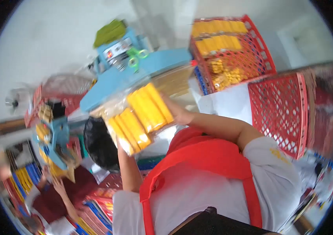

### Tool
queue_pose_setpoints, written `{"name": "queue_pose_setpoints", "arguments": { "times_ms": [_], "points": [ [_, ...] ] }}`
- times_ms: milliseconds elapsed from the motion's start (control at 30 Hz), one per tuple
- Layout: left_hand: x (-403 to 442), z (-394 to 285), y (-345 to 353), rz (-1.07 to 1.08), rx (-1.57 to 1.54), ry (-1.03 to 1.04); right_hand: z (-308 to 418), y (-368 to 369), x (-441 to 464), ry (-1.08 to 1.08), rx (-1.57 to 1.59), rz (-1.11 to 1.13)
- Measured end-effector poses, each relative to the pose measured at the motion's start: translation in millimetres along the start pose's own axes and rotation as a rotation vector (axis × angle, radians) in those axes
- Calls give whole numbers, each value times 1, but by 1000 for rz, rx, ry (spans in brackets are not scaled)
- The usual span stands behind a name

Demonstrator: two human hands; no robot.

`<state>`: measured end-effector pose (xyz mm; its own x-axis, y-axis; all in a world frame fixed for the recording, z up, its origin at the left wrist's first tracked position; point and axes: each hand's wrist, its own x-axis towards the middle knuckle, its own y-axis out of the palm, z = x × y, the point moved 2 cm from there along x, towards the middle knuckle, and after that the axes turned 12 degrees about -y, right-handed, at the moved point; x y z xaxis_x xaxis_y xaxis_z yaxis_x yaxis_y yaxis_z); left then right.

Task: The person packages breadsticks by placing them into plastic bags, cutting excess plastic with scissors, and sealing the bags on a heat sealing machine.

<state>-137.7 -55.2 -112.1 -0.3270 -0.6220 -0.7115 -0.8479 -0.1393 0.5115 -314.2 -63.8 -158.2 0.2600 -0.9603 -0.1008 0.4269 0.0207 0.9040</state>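
Note:
Both my hands hold a clear plastic pack of long yellow bundles [146, 109], laid in two rows and tilted in front of my chest. My right hand [177, 111] grips its right side, with the fingers partly behind it. At the lower left edge, my left hand [121, 147] supports the pack and is mostly hidden by it. Loose clear film sticks out on the pack's left. Just beyond lies a blue work surface [107, 88] with green-handled scissors [135, 58] on its far part.
A red crate [266, 49] with yellow packs stands at the back right, above another red crate [278, 113]. A green cloth [110, 32] lies at the back. To the left, a co-worker's hands [58, 186] are near a second blue machine [59, 137]. A black rounded object [97, 143] is close to my left arm.

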Motion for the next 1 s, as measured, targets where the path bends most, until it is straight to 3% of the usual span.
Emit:
{"name": "queue_pose_setpoints", "arguments": {
  "times_ms": [67,167,300,400,600,667,800,1000],
  "points": [
    [-1,12,13,40,42,14,2,-23,-4,-149,-99,6],
    [-2,35,36,77,111,30,46,-13,-47,-235,-929,-110],
    [1,73,83,120,191,43,108,-21,-91,-443,-940,-101],
    [5,113,126,142,239,47,185,-11,-150,-540,-792,38],
    [21,194,212,164,325,19,256,-94,-235,-457,-745,-211],
    [30,210,236,167,353,5,265,-131,-247,-501,-912,-208],
    [62,229,278,180,407,-41,292,-166,-254,-487,-539,-237],
    [163,252,335,282,574,-175,363,-220,-253,-567,-381,-310]
  ]
}}
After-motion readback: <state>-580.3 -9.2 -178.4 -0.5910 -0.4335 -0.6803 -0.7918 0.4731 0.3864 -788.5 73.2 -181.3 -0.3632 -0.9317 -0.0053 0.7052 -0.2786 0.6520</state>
